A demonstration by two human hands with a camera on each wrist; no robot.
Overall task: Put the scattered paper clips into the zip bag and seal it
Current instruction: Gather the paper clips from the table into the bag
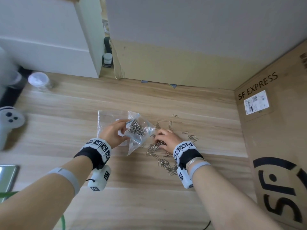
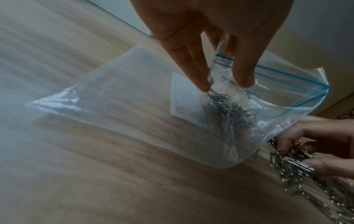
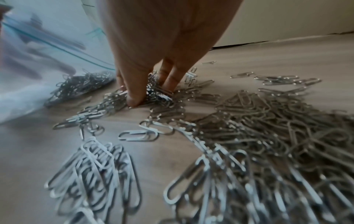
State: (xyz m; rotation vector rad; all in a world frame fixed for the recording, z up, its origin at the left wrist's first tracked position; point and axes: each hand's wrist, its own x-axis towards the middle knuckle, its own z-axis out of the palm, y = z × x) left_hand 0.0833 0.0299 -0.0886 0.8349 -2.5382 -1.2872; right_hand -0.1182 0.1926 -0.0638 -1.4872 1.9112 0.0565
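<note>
A clear zip bag (image 1: pixel 139 138) with a blue seal strip (image 2: pixel 291 77) lies on the wooden table, its mouth open toward the right. A clump of silver paper clips (image 2: pixel 233 115) lies inside it. My left hand (image 1: pixel 114 133) pinches the bag's upper lip (image 2: pixel 223 60) between thumb and fingers and holds it up. Silver paper clips (image 3: pixel 258 121) lie scattered on the table to the right of the bag. My right hand (image 1: pixel 166 140) is down on the pile, its fingertips (image 3: pixel 134 98) pinching a bunch of clips (image 3: pixel 153 92) just outside the bag's mouth.
A second flat clear bag (image 1: pixel 109 117) lies under and behind the held one. A large SF Express cardboard box (image 1: pixel 274 130) walls the right side, another box (image 1: pixel 166 63) the back. A white controller (image 1: pixel 8 120) and a clear jar (image 1: pixel 39 80) sit at the left.
</note>
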